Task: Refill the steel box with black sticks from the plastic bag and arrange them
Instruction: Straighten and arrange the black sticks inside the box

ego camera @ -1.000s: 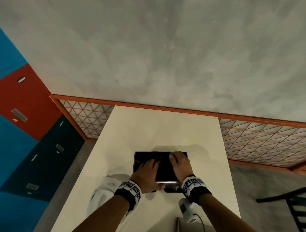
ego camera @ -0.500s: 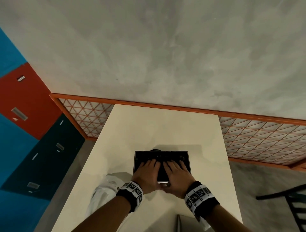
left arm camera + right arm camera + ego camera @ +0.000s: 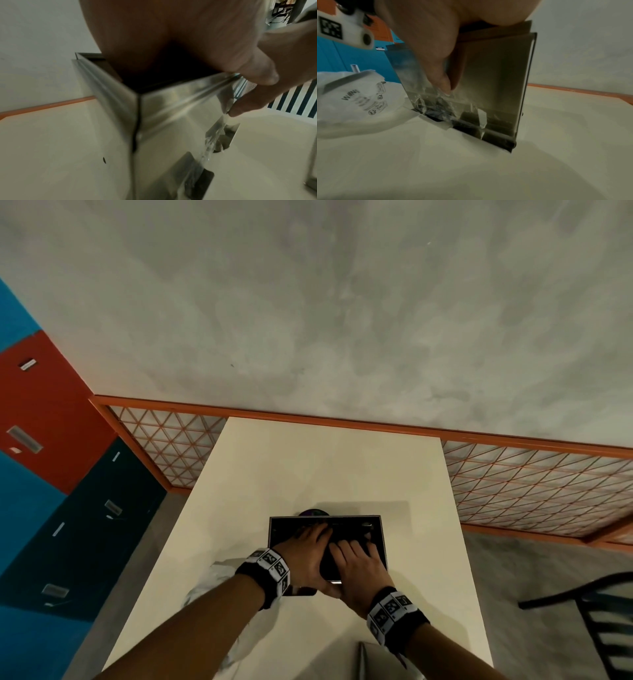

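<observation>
Steel box [image 3: 376, 520] stands upright mid-tabletop [image 3: 308, 467]. Left hand [image 3: 303, 553] and right hand [image 3: 359, 561] are laid side by side in its open top, fingers [image 3: 346, 547] spread flat on the black sticks [image 3: 349, 534] directly beneath, holding nothing. Stick axis cannot be told. Plastic bag [image 3: 354, 94] lies left.

The steel box [image 3: 381, 530] is shiny silver-grey outside, with a black interior. It stands on a plain cream table [image 3: 325, 470]. At near left the plastic bag [image 3: 354, 97] is milky white with grey printed letters and symbols. Both wristbands [image 3: 270, 568] are black, carrying white tiles with black square-code patterns. The far wall [image 3: 342, 320] is mottled grey above an orange rail [image 3: 513, 438] and a pale panel crossed by orange triangular lattice [image 3: 534, 487]. On the left, lockers [image 3: 44, 419] show blue, red-orange and dark teal blocks.
</observation>
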Demonstrator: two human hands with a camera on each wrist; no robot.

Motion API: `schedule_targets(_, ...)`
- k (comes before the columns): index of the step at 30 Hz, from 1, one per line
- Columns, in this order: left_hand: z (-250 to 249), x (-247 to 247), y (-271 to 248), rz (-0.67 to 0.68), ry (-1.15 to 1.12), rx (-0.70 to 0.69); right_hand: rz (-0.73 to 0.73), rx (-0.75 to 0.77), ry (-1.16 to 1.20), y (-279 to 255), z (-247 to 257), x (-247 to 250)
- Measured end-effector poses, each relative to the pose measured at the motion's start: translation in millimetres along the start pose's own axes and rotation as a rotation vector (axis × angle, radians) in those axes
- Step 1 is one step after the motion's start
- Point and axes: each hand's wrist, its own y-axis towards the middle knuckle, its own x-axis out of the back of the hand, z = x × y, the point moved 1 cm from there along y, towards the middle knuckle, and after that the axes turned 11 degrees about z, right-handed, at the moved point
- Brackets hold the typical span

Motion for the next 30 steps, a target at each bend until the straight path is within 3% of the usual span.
schedule_targets(5,0,4,6,0.143,0.015,0.067,0.010,-0.016,0.012,-2,4,2)
schedule_targets(9,3,3,13,0.139,-0.004,0.037,-0.016,-0.012,0.046,-6,7,5)
schedule_targets(14,1,-5,9,0.094,-0.029,0.059,0.102,-0.024,0.027,-9,5,9)
schedule_targets(18,-2,-22,-3,-0.046,0.014,0.078,0.206,0.068,0.129,-11,1,28)
schedule_targets(22,-5,-31,-8,-0.133,0.030,0.077,0.116,0.144,0.273,4,-3,46)
schedule_targets(30,-9,-39,-13,-0.204,0.008,0.073,0.246,0.096,0.325,59,-8,12)
